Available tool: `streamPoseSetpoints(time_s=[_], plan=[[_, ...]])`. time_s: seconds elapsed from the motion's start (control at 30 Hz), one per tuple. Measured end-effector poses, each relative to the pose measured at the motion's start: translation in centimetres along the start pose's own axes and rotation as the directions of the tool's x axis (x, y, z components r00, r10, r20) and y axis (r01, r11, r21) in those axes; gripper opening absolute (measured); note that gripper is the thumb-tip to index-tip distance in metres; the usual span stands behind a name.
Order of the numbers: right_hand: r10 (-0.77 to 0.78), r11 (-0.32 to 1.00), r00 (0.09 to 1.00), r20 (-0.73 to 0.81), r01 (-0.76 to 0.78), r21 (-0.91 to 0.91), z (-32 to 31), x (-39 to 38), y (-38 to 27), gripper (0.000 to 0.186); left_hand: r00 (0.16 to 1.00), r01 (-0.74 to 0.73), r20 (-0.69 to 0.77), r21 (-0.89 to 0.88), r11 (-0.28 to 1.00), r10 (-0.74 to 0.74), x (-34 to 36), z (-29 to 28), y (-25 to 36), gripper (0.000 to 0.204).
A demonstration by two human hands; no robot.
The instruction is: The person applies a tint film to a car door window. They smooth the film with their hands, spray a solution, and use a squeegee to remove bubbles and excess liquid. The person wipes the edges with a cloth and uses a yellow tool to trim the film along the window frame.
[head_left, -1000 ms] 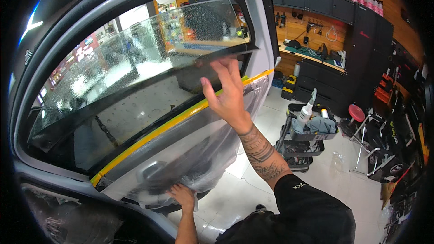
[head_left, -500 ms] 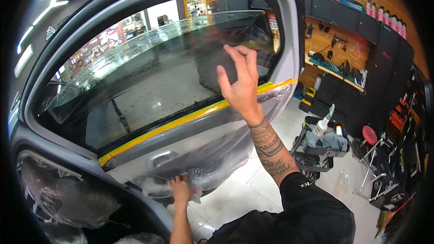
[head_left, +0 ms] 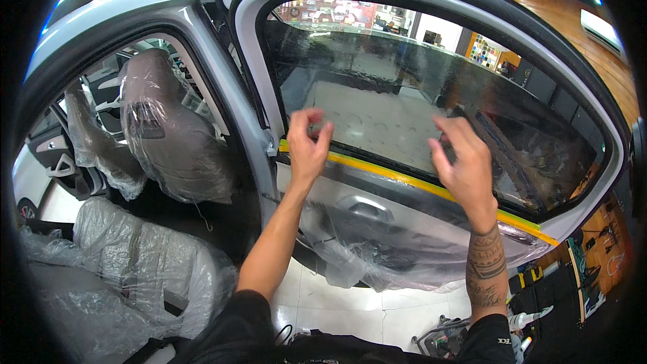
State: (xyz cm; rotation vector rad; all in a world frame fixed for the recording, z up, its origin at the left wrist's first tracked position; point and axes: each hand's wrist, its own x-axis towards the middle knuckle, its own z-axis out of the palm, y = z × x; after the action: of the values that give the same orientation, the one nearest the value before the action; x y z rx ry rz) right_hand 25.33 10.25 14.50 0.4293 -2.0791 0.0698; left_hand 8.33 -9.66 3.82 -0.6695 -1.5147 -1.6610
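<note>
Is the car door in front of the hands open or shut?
Open. The car door stands swung out from the car body, and the plastic-covered rear seat shows through the doorway beside it.

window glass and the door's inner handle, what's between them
In the head view, going down from the window glass: a dark seal strip, yellow tape, then a stretch of pale door panel above the inner handle.
</note>
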Motion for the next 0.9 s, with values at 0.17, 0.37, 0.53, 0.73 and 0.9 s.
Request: streamPoseSetpoints(time_s=[0.17,0.37,0.53,0.73,0.9], plan=[[0.024,0.995,0.999,-0.048,-0.020,0.097,0.6,3.5,-1.4,0.049,0.955,-0.201,-0.198,0.122,0.972,0.222,7.2,0.5,0.7,0.050],[-0.195,0.980,0.956,-0.217,0.199,-0.005,1.5,4.5,-3.2,0.059,0.909,-0.192,-0.329,0.219,0.957,0.258,11.0,-0.1,2.1,0.072],[-0.349,0.929,0.936,0.050,0.353,-0.111,6.9,4.1,-2.6,0.039,0.933,-0.045,-0.352,0.109,0.993,0.081,2.6,4.9,-1.1,0.072],[-0.717,0.527,0.667,0.202,0.708,-0.470,14.6,11.9,-5.7,0.031,0.976,0.119,-0.208,0.273,0.955,-0.062,-0.9,6.9,-7.4,0.071],[-0.694,0.385,0.689,0.209,0.601,-0.700,16.0,16.2,-5.7,0.031,0.891,0.305,-0.365,0.039,0.952,-0.270,-1.3,8.4,-6.6,0.072]])
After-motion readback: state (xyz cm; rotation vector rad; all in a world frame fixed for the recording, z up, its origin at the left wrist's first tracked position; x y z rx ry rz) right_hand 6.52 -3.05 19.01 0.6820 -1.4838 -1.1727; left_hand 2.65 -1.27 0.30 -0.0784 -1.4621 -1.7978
